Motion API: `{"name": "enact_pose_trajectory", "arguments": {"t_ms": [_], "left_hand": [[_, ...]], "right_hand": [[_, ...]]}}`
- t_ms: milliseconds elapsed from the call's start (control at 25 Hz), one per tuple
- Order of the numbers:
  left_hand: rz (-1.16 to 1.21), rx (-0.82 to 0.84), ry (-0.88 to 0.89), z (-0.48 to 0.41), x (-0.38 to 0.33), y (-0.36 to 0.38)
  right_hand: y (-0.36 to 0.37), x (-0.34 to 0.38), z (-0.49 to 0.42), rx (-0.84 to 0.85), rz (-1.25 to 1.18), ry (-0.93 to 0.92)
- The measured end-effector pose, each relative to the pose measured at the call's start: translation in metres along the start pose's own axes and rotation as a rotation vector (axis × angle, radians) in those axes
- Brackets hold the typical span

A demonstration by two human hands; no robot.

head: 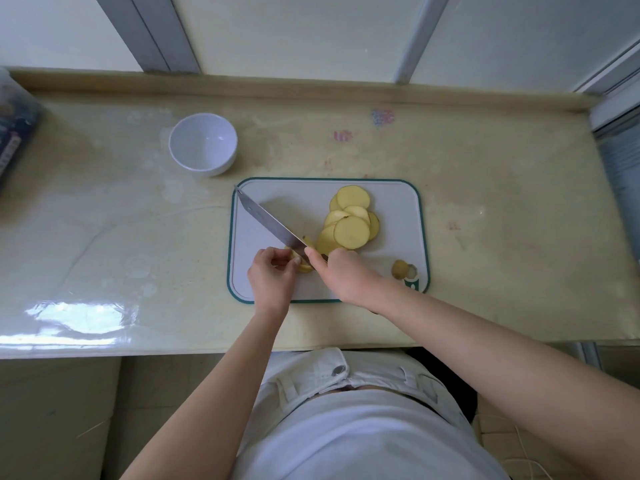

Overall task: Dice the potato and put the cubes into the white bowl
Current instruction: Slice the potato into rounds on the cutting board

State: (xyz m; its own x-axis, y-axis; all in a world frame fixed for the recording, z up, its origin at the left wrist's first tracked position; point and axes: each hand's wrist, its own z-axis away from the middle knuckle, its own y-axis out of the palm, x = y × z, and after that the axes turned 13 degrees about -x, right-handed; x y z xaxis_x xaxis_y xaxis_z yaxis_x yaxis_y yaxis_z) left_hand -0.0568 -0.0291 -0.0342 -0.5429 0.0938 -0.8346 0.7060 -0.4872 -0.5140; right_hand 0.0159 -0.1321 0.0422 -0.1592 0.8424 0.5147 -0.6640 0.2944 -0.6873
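Several round yellow potato slices (351, 221) lie fanned on the white cutting board (398, 216) with a green rim. My right hand (343, 271) grips the handle of a knife (266, 218), its blade pointing up and left over the board. My left hand (272, 275) pinches a small remaining piece of potato (304, 266) right beside the blade. The handle is hidden in my fist. The empty white bowl (203, 143) stands on the counter above and left of the board.
A potato end piece (400, 269) lies at the board's near right corner. A dark package (14, 133) sits at the counter's far left edge. The beige counter (502, 202) ends at a raised back ledge and a near front edge.
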Motion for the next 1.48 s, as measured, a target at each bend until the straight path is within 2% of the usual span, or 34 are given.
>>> {"name": "enact_pose_trajectory", "arguments": {"t_ms": [240, 520, 760, 960, 1480], "left_hand": [[0.0, -0.008, -0.012, 0.0, 0.001, 0.0], [0.003, 0.005, 0.008, 0.0, 0.001, 0.0], [0.011, 0.001, 0.008, -0.001, 0.004, 0.0], [0.019, 0.005, 0.02, -0.001, 0.006, -0.001], [0.073, -0.013, 0.0, 0.004, 0.008, 0.0]], "right_hand": [[-0.01, -0.006, 0.007, 0.028, 0.013, 0.0], [0.001, -0.019, 0.011, -0.027, 0.0, 0.075], [0.013, -0.024, 0.006, -0.015, -0.008, 0.035], [0.025, -0.033, 0.006, -0.077, -0.028, 0.064], [0.013, -0.032, -0.004, -0.056, -0.063, 0.041]]}}
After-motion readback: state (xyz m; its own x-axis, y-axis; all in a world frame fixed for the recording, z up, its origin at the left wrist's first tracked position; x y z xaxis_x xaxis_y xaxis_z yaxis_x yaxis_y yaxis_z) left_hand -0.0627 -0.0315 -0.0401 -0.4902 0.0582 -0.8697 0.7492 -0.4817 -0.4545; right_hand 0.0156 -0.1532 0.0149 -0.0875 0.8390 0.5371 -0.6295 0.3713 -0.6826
